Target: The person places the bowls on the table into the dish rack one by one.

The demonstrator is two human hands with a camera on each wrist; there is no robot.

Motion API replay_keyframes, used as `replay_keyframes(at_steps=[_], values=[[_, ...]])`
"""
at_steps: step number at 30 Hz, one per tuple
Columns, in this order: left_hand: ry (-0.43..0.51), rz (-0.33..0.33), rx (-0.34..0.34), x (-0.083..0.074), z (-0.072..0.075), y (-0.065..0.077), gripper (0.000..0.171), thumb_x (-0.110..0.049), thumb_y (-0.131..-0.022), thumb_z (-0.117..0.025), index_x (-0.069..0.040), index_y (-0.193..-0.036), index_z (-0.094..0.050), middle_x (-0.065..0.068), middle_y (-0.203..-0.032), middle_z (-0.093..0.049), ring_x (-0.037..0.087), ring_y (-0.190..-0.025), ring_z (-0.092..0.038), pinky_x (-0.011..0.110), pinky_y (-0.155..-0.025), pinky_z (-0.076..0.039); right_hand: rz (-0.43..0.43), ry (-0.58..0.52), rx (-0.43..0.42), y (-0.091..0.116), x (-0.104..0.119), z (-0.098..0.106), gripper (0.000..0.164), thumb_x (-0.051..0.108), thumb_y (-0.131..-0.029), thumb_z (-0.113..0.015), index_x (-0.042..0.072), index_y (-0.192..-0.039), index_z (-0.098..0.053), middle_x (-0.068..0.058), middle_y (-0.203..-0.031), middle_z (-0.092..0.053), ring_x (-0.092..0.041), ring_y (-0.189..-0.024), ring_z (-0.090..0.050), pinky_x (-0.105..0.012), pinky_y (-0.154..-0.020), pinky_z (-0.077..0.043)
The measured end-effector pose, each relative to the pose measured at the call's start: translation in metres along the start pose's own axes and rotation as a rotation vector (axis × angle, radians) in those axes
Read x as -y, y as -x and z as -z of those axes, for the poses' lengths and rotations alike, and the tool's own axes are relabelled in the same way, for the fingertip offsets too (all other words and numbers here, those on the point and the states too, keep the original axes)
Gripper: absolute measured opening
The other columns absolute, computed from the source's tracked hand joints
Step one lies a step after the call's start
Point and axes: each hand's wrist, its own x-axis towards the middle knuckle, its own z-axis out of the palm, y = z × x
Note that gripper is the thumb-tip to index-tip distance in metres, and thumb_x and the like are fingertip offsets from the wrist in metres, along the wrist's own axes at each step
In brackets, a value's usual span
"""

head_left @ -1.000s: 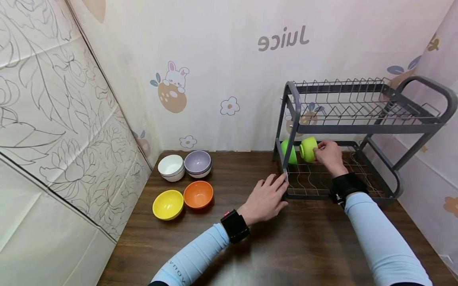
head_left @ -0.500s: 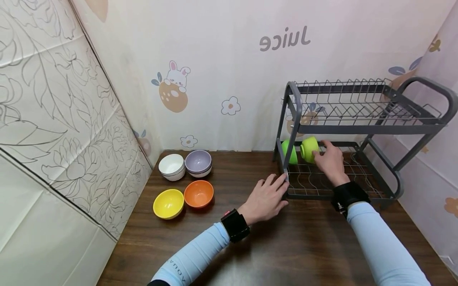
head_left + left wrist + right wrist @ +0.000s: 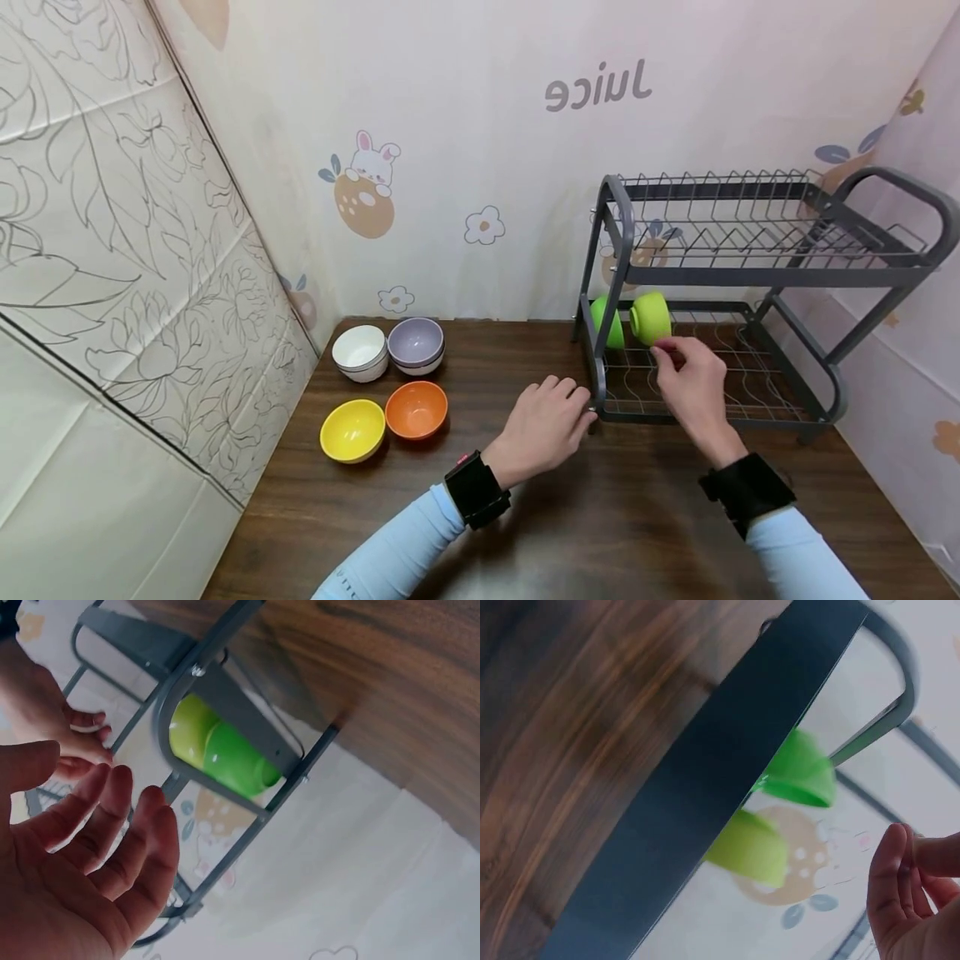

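In the head view two small bowls, a lime one [image 3: 651,317] and a green one [image 3: 609,323], stand on their sides at the left end of the dish rack's lower tier. My right hand [image 3: 693,387] is in front of the lime bowl, apart from it, its thumb and fingertips together around nothing. The right wrist view shows this hand [image 3: 919,896] away from both bowls. My left hand [image 3: 543,425] is beside the front left corner of the grey dish rack [image 3: 772,273], fingertips right at the frame. Its fingers bend loosely in the left wrist view and hold nothing.
On the left of the wooden table [image 3: 517,533] stand a yellow bowl [image 3: 352,431], an orange bowl [image 3: 416,410], stacked white bowls [image 3: 360,350] and a purple bowl [image 3: 415,342] stacked on a white one. A patterned wall [image 3: 480,158] closes off the back.
My right hand has let go of the lime bowl and drawn back toward the front. My left hand has slipped off the rack's post, slightly left and down. The bowls stay put.
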Motion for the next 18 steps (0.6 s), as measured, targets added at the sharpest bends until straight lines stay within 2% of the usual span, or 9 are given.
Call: replay_keyframes(at_steps=[3, 8, 12, 18], values=[[0.009, -0.002, -0.048, 0.002, 0.006, 0.003, 0.020, -0.037, -0.108, -0.057, -0.021, -0.106, -0.069, -0.006, -0.098, -0.062, 0.013, -0.088, -0.056, 0.024, -0.069, -0.045, 0.029, -0.030, -0.018, 0.014, 0.013, -0.001, 0.010, 0.000, -0.098, -0.072, -0.002, -0.107, -0.074, -0.014, -0.098, -0.068, -0.015, -0.081, -0.056, -0.024, -0.072, -0.038], [0.012, -0.018, -0.117, 0.005, 0.012, 0.007, 0.016, -0.031, -0.107, -0.059, -0.020, -0.103, -0.070, -0.006, -0.095, -0.062, 0.013, -0.085, -0.057, 0.024, -0.066, -0.045, 0.094, -0.091, -0.022, 0.035, 0.036, -0.008, 0.013, -0.007, -0.094, -0.073, 0.000, -0.104, -0.076, -0.010, -0.096, -0.069, -0.010, -0.078, -0.056, -0.017, -0.069, -0.040], [0.031, -0.018, -0.136, 0.006, 0.011, 0.012, 0.015, -0.029, -0.107, -0.061, -0.019, -0.103, -0.072, -0.006, -0.093, -0.062, 0.013, -0.083, -0.056, 0.022, -0.065, -0.044, 0.133, -0.143, 0.018, 0.055, 0.052, -0.018, 0.018, -0.012, -0.090, -0.075, 0.001, -0.102, -0.076, -0.007, -0.095, -0.070, -0.009, -0.077, -0.058, -0.014, -0.067, -0.041], [0.035, -0.013, -0.145, 0.007, 0.006, 0.019, 0.014, -0.029, -0.106, -0.062, -0.019, -0.104, -0.072, -0.006, -0.093, -0.061, 0.013, -0.084, -0.057, 0.024, -0.068, -0.044, 0.128, -0.197, 0.074, 0.078, 0.065, -0.033, 0.018, -0.012, -0.089, -0.077, 0.002, -0.100, -0.075, -0.005, -0.094, -0.069, -0.008, -0.075, -0.059, -0.012, -0.065, -0.043]])
